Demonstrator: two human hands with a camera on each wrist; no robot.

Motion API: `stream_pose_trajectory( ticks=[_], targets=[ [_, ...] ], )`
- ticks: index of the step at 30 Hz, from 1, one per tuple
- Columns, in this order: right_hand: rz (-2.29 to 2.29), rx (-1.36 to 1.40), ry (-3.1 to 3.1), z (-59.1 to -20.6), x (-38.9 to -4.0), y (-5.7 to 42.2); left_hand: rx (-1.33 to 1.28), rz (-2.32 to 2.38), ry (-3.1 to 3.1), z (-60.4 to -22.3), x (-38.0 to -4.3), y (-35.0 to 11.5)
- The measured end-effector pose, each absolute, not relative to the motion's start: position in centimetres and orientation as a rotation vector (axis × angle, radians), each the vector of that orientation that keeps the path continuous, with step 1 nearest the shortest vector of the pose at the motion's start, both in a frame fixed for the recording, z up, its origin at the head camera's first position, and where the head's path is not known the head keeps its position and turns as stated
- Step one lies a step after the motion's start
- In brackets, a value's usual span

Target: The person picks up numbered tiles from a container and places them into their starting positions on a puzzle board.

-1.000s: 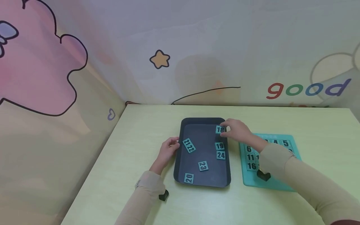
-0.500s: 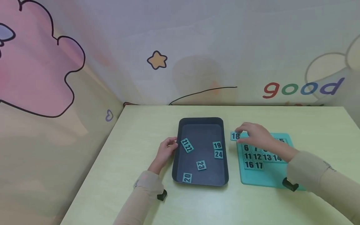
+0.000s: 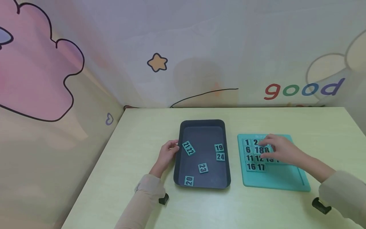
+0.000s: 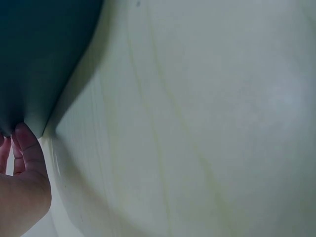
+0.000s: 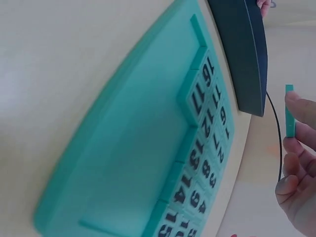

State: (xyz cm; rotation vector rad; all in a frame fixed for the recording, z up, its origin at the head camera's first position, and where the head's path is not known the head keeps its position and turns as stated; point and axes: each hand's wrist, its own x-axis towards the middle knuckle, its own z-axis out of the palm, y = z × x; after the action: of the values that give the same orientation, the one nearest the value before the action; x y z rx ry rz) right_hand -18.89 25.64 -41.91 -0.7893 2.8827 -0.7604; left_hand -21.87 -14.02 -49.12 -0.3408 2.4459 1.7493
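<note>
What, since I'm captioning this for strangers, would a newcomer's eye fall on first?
Probably the right hand, pinching the number 18 tile above the turquoise board, whose numbers run in rows. Next might come the dark tray beside it, with number tiles scattered at odd angles. Behind, the big pink cartoon shape at upper left and the colorful word "good" at right also stand out.

Soft, even light fills the head view; faint shadow edges the tray (image 3: 200, 136). The left wrist view looks dimmer, pale glare on the table (image 4: 276, 103).
</note>
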Motion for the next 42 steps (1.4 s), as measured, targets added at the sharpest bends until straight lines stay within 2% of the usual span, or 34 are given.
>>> stream_pose_trajectory(
  ticks=[12, 24, 42],
  targets=[
    [-0.695, -0.645, 2.855, -44.4, -17.0, 28.1, -0.306, 1.782, 2.449, -49.3, -21.8, -14.1],
    [-0.597, -0.669, 2.907, -46.8, -16.1, 28.8, -0.294, 1.779, 2.458, -49.3, -21.7, -14.1],
    [-0.565, -0.702, 3.001, -48.2, -16.0, 28.6, -0.299, 1.78, 2.445, -49.3, -21.8, -14.2]
  ],
)
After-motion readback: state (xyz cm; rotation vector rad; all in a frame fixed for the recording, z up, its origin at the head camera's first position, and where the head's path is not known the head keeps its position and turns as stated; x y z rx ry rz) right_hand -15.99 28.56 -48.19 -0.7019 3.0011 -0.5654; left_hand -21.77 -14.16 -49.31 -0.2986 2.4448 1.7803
